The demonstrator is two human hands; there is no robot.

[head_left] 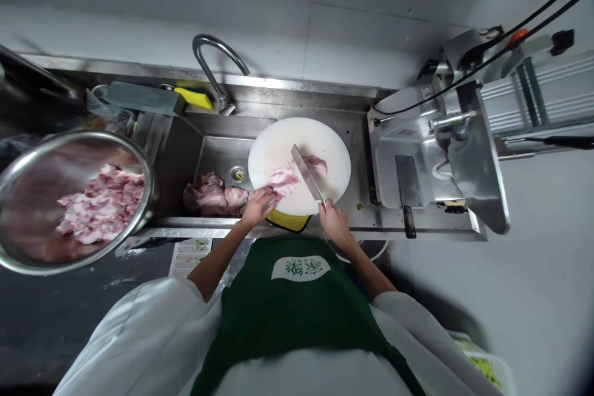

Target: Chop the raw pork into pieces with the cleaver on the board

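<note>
Nearest, a green apron is worn with white sleeves. Just past it, a knife is held by the handle in the closed right hand, its blade slanted across a round white board. A pale pink meat strip is touched by the left hand (whether pinched or merely pressed cannot be told), and a second meat piece is seen across the blade. Larger meat chunks are placed in the sink, left of the board. Beyond, a curved faucet is mounted before the wall.
</note>
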